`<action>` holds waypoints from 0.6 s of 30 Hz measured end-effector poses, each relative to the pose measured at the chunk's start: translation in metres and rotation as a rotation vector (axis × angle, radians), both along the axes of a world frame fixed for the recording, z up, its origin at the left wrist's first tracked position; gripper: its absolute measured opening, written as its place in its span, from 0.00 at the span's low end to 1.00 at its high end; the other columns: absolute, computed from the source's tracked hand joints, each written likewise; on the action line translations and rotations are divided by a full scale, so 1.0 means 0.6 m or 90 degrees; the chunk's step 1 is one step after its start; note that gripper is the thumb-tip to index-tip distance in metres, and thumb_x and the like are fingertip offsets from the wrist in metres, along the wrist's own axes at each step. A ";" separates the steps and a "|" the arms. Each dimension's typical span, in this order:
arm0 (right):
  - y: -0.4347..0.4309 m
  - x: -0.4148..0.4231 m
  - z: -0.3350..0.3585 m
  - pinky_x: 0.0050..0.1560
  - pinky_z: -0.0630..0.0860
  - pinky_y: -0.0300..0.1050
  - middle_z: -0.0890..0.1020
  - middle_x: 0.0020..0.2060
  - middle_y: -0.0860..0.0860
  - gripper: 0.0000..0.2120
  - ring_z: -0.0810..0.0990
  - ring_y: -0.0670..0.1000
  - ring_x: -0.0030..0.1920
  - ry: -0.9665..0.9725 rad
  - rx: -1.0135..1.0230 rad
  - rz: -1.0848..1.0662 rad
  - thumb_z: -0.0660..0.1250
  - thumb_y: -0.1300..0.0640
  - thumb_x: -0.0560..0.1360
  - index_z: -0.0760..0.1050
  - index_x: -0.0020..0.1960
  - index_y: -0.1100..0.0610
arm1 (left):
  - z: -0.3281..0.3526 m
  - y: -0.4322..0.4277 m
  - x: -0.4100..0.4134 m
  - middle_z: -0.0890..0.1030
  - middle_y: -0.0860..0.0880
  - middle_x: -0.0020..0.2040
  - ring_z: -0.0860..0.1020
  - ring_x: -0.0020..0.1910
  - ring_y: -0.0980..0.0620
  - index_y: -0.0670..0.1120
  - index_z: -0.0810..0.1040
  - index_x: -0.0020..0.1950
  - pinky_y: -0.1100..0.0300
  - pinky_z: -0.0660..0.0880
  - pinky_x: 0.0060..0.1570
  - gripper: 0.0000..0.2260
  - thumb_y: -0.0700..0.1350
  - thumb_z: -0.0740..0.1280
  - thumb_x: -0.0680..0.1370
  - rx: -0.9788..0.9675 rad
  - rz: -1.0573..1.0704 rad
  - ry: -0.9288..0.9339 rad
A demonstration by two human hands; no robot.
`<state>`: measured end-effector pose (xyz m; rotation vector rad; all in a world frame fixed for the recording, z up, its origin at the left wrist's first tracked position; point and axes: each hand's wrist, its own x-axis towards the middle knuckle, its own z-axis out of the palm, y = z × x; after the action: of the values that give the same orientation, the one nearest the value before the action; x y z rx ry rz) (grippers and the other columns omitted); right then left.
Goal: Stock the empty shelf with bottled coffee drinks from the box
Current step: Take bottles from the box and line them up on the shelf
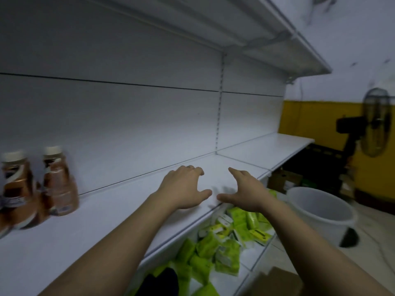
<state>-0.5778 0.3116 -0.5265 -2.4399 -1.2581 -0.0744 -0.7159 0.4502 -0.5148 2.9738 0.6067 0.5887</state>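
The long flat white metal shelf (128, 210) was mostly bare. Two brown plastic coffee bottles with pale caps (59, 184) stood up straight on the shelf, at its far left end by the back wall. There may have been more past the edge of the view.

Both hands hung just over the middle of the shelf, near its front edge. The left hand (183, 189) and the right hand (248, 193) were both empty, with loose, spread fingers and thumbs pointing at each other.

The bottles were well apart from both hands, and the left hand was nearer to them.

A brown cardboard corner (275, 280) showed low down, below the front of the shelf on the right. It was probably the box. If so, the right hand was nearer, and both hands would need to go down and away from the shelf.
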 end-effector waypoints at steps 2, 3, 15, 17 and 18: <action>-0.042 0.022 0.003 0.68 0.64 0.51 0.61 0.75 0.54 0.48 0.63 0.54 0.72 -0.012 0.003 -0.037 0.68 0.33 0.68 0.51 0.78 0.53 | 0.000 -0.031 0.038 0.72 0.50 0.68 0.69 0.65 0.49 0.52 0.67 0.70 0.52 0.67 0.60 0.29 0.64 0.62 0.73 -0.003 -0.046 0.004; -0.061 0.030 0.003 0.68 0.65 0.51 0.61 0.75 0.54 0.48 0.63 0.55 0.72 -0.020 0.002 -0.057 0.68 0.33 0.68 0.51 0.78 0.53 | -0.001 -0.046 0.054 0.72 0.50 0.67 0.69 0.65 0.49 0.52 0.67 0.70 0.52 0.68 0.59 0.29 0.64 0.62 0.73 -0.007 -0.071 0.007; -0.254 0.059 -0.039 0.69 0.62 0.59 0.59 0.76 0.52 0.46 0.61 0.55 0.73 -0.016 -0.087 -0.278 0.67 0.35 0.70 0.48 0.78 0.51 | -0.067 -0.189 0.169 0.76 0.49 0.64 0.73 0.63 0.48 0.52 0.72 0.66 0.51 0.72 0.58 0.26 0.62 0.66 0.72 -0.078 -0.280 0.014; -0.273 0.055 -0.050 0.69 0.62 0.60 0.59 0.76 0.52 0.46 0.61 0.55 0.73 -0.013 -0.102 -0.308 0.68 0.36 0.70 0.48 0.78 0.51 | -0.082 -0.207 0.180 0.76 0.49 0.64 0.73 0.62 0.48 0.52 0.72 0.67 0.51 0.73 0.57 0.26 0.62 0.67 0.72 -0.100 -0.313 0.019; -0.281 0.053 -0.055 0.69 0.63 0.60 0.59 0.76 0.52 0.46 0.62 0.56 0.73 -0.009 -0.107 -0.323 0.68 0.37 0.70 0.49 0.78 0.52 | -0.089 -0.214 0.184 0.76 0.49 0.64 0.73 0.62 0.49 0.52 0.72 0.67 0.50 0.74 0.56 0.27 0.62 0.67 0.72 -0.110 -0.325 0.025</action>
<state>-0.5462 0.1430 -0.5595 -2.8522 -0.6422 -0.1293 -0.6054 0.3215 -0.5682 2.8089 -0.1045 0.4071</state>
